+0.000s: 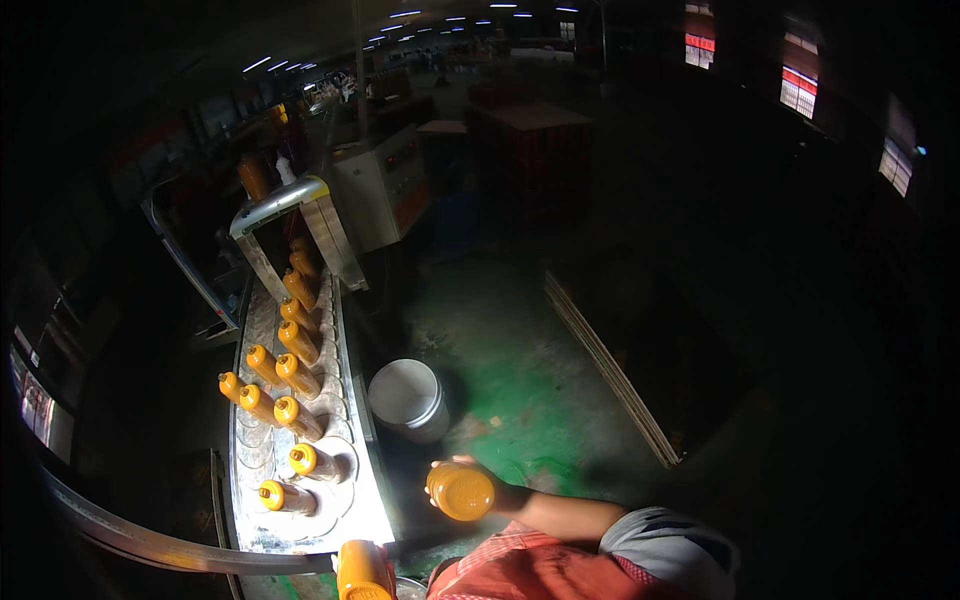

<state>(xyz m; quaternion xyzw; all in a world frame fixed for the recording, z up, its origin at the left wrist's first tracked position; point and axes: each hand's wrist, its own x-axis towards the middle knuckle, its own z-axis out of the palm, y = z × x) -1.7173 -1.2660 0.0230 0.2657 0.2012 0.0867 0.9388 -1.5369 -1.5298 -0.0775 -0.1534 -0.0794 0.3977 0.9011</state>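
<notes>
My right hand (508, 497) is wrapped round a bottle (462, 493) with orange-brown contents, its round base turned up toward me. My left hand (336, 563) shows only as a sliver of fingers at the lower edge, beside a second orange bottle (364, 572) that it grips; most of that hand is hidden. To the left of both hands, several bottles with orange-yellow tops (296, 416) stand on a metal conveyor (361, 500). The nearest standing bottle (287, 497) is close to the conveyor's brightly lit near end.
A white bucket (405, 395) stands on the green-marked floor, right of the conveyor. Farther along, a metal arch (280, 205) spans the belt, beside a grey control cabinet (378, 190). A curved metal rail (180, 545) crosses the lower left. Long boards (610, 365) lie at right.
</notes>
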